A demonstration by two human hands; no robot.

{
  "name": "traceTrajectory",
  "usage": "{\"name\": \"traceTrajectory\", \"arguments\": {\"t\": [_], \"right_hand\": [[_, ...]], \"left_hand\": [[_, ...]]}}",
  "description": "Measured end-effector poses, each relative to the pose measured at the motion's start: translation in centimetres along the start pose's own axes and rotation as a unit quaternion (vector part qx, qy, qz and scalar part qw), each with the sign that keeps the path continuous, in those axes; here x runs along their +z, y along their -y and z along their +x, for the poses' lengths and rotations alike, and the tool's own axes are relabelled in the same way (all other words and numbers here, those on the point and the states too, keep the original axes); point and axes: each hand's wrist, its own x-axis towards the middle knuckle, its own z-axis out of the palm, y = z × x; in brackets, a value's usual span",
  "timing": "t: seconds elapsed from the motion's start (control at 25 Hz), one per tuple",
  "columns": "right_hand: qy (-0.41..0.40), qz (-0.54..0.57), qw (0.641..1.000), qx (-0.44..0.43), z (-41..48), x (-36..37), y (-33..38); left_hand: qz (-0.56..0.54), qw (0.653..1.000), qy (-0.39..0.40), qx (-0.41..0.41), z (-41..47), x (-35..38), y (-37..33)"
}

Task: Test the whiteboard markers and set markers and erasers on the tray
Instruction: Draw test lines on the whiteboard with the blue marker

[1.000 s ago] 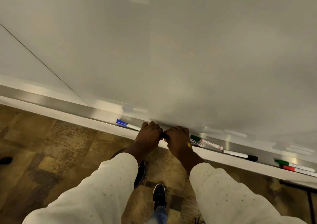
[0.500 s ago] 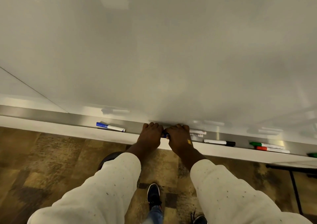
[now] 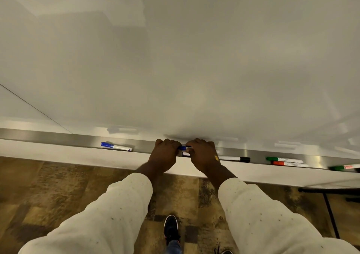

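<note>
At 9 o'clock, tray (image 3: 58, 140) starts at the frame edge & runs rightward under the whiteboard (image 3: 194, 59), metal back strip w/ white front lip. Blue marker (image 3: 116, 147) lies flat on tray at ~8 o'clock from center, blue cap pointing left, well apart from the hands.

L hand (image 3: 163, 155) at 6 o'clock, knuckles up, fingers curled shut over the tray edge. R hand (image 3: 203, 155) just beside it, also curled closed. Between the two fists a 2nd marker (image 3: 184, 148) shows, blue bit visible in the gap, both hands clamped on it, one per end. Rest of its body hidden under fingers; can't tell if cap is on or off. Sits over the tray, at tray level. Small white piece just below it between the hands, can't ID.

Right of R hand, ~4 o'clock: black marker (image 3: 234, 158) flat on tray, black cap pointing right, near R wrist but not touching. Further right, green marker (image 3: 283, 159) & red marker (image 3: 288, 163) lie side by side, touching or nearly, caps left. At 3 o'clock by frame edge, another green marker (image 3: 344, 167), tilted slightly, partly cut off.

Sleeves (image 3: 109, 214) white, speckled. Shoe (image 3: 171, 227) on brown patterned floor at 6 o'clock.
</note>
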Motion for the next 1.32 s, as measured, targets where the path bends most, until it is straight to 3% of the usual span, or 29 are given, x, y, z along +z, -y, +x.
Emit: {"name": "traceTrajectory", "arguments": {"t": [0.56,0.96,1.08,1.2,1.32], "right_hand": [[-0.101,0.053,0.992,-0.058,-11.0,-8.8,-12.3],[-0.189,-0.053,0.980,0.040,-18.2,-19.9,-18.5],[-0.298,0.001,0.954,0.019,-19.7,-23.0,-19.0],[-0.397,0.001,0.918,0.002,-19.9,-28.0,-17.4],[-0.483,0.013,0.876,0.000,-19.6,-34.2,-15.0]], "left_hand": [[-0.075,0.995,-0.064,0.018,-1.6,-2.5,-17.9],[-0.068,0.984,-0.158,0.044,-0.9,-8.3,-30.9],[-0.047,0.971,-0.218,0.086,-0.5,-12.2,-31.7],[-0.010,0.936,-0.320,0.148,0.5,-18.1,-32.4],[0.035,0.899,-0.407,0.155,1.4,-24.9,-32.8]]}}
